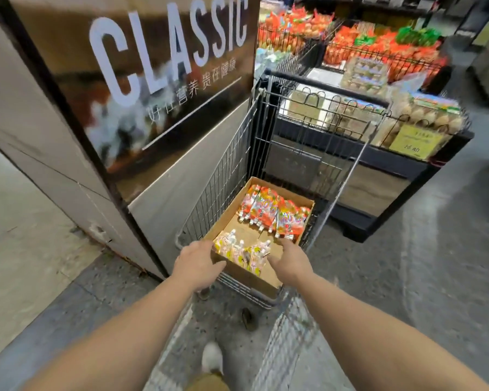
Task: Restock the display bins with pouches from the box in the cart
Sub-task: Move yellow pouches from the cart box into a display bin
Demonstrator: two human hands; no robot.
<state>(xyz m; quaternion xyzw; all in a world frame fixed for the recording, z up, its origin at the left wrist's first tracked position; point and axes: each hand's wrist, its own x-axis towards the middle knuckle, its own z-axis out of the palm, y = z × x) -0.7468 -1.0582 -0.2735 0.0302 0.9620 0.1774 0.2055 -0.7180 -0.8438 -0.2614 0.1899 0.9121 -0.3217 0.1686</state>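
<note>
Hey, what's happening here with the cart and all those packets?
A person is reaching both hands down to a cardboard box sitting in a wire shopping cart. The left hand is at the box's near corner and the right hand is over its near edge, beside the yellow pouches. Red pouches lie at the far end. Neither hand holds a pouch yet.

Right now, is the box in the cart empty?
No, the box holds red pouches at its far end and yellow pouches near the hands.
</note>
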